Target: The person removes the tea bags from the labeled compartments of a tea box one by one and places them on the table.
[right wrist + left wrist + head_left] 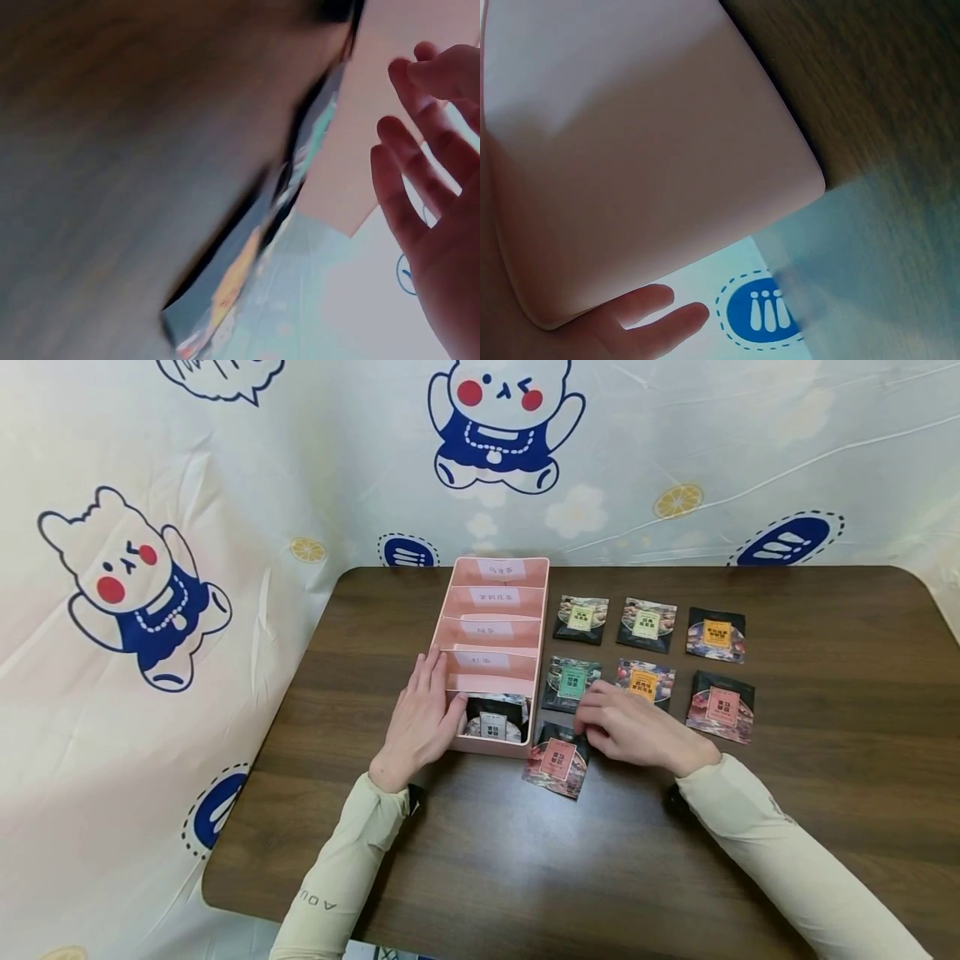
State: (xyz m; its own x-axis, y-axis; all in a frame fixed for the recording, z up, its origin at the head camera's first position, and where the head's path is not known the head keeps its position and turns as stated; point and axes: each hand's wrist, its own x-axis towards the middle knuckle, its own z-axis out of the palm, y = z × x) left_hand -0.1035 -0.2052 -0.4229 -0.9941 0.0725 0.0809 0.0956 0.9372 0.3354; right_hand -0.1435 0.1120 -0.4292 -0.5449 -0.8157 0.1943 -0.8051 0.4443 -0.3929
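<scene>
A pink box (491, 747) with several compartments in a row and a white paper label in each stands on the table. In the nearest compartment lies a dark sachet (495, 717) with a pale label. My left hand (422, 718) rests along the box's left side, fingers fairly straight, thumb at the rim of that compartment. In the left wrist view, two of its fingertips (676, 326) show past the box wall. Over the table, my right hand (633, 727) hovers beside a red-labelled sachet (558, 762), fingers loosely bent. The right wrist view shows nothing between its fingers (409, 176).
Right of the box lie a green-labelled sachet (570, 685), two yellow-green ones (581, 620), two orange-labelled ones (716, 635) and another red-labelled sachet (722, 706). A printed cloth (360, 460) hangs behind the brown table (840, 693).
</scene>
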